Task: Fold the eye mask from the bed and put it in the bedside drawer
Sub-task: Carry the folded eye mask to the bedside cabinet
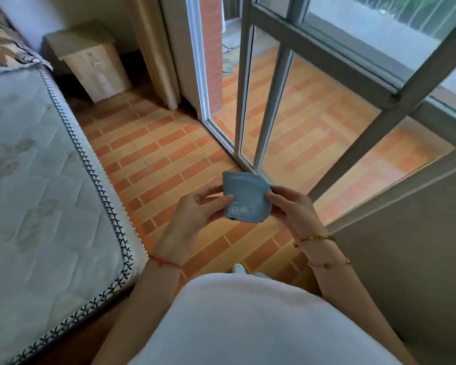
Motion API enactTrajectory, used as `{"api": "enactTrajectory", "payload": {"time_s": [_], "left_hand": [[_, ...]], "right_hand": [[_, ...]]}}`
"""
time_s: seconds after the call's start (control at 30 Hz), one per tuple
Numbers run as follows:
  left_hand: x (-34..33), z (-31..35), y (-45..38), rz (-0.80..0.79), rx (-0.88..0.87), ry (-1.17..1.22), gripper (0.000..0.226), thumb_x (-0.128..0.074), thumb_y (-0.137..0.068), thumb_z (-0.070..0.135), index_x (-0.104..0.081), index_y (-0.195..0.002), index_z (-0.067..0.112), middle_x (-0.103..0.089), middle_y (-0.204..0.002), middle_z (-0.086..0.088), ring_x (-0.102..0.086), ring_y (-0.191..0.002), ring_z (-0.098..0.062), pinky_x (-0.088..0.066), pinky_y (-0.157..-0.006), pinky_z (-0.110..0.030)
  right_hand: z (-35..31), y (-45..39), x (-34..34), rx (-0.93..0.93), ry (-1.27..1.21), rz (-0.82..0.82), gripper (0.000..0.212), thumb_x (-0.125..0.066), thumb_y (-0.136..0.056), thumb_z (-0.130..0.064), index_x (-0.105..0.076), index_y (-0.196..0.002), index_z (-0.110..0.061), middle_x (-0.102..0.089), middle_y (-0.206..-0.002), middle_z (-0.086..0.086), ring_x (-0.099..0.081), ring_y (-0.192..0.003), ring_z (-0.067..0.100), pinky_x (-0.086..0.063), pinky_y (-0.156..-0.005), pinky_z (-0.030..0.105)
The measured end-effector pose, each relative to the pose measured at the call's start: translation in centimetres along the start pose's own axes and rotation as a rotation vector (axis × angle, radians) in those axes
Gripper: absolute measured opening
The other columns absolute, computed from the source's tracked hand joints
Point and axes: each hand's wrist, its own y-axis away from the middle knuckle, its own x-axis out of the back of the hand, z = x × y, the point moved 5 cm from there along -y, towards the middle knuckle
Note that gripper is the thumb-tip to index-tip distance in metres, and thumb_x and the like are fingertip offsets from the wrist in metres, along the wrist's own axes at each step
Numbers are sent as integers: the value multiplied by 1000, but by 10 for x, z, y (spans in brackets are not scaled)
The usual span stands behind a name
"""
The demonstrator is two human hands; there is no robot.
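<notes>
A blue eye mask (244, 196) with pale lettering is folded in half and held in front of me above the brick-pattern floor. My left hand (192, 219) grips its left edge with thumb and fingers. My right hand (291, 209) pinches its right edge. The bed (37, 180), a quilted white mattress with black-stitched trim, runs along my left. A light wooden bedside cabinet (90, 61) stands at the far end of the bed, its drawer front shut.
Sliding glass doors with grey frames (248, 88) stand open ahead and to the right, onto a tiled balcony. A beige curtain (156, 48) hangs beside the cabinet. A grey wall (406, 259) is close on my right. Orange floor runs between bed and doors.
</notes>
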Motion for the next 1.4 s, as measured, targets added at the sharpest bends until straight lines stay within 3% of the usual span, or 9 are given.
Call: {"api": "enactTrajectory", "payload": {"time_s": [0.17,0.33,0.47,0.6,0.77,0.87,1.0,1.23,1.4], "left_hand": [[1,8,-25,153,-6,96,26,-71,-81,2,-68,-104,14,-77,-82,-3,-74,-71,-10,-60,-68,-20],[11,22,-54,256,-36,145,24,-73,-80,6,-70,-100,18,-79,-84,-3,-75,-77,-13,-59,-71,-20],[25,31,-84,334,-56,177,25,-73,-80,7,-71,-103,18,-79,-85,-4,-74,-78,-12,-59,-71,-19],[41,47,-120,409,-64,199,26,-73,-81,7,-71,-105,15,-76,-96,-11,-72,-86,-19,-59,-82,-23],[65,79,-178,441,-82,188,39,-72,-82,11,-66,-120,9,-74,-107,-16,-71,-98,-25,-58,-83,-25],[82,109,-220,462,-85,164,37,-73,-82,13,-67,-118,12,-75,-106,-13,-72,-100,-26,-57,-87,-30],[108,151,-272,484,-104,163,35,-75,-80,15,-69,-115,15,-77,-101,-8,-73,-95,-21,-58,-77,-21],[145,207,-348,514,-77,122,43,-76,-79,18,-66,-120,11,-76,-107,-7,-72,-100,-21,-58,-87,-31],[162,238,-403,523,-58,146,38,-77,-78,17,-69,-115,14,-78,-100,-2,-74,-96,-18,-59,-83,-29]], "right_hand": [[-21,-49,-12,-5,44,-136,21,-63,-85,-2,-71,-77,-19,-75,-70,-6,-71,-67,7,-55,-59,17],[-35,-102,-31,-33,81,-253,13,-63,-85,-2,-70,-90,-12,-72,-85,4,-71,-73,12,-57,-65,22],[-42,-147,-53,-48,90,-333,18,-62,-85,-1,-72,-84,-15,-75,-78,0,-72,-73,13,-59,-67,24],[-52,-193,-79,-60,120,-386,20,-61,-86,-1,-73,-82,-16,-74,-79,1,-71,-74,13,-58,-66,23],[-75,-263,-113,-69,164,-434,15,-61,-86,-3,-71,-91,-12,-70,-95,12,-67,-86,21,-59,-75,27],[-94,-310,-140,-71,173,-447,15,-60,-87,-3,-70,-92,-12,-70,-93,11,-67,-84,20,-58,-72,25],[-121,-372,-177,-78,167,-477,15,-60,-87,-3,-69,-98,-8,-70,-92,8,-68,-83,18,-57,-68,22],[-154,-454,-228,-85,169,-535,16,-58,-88,-4,-70,-92,-14,-70,-92,8,-67,-83,19,-56,-67,22],[-175,-518,-255,-117,162,-546,15,-59,-88,-3,-69,-97,-9,-70,-92,9,-68,-82,18,-57,-68,24]]}}
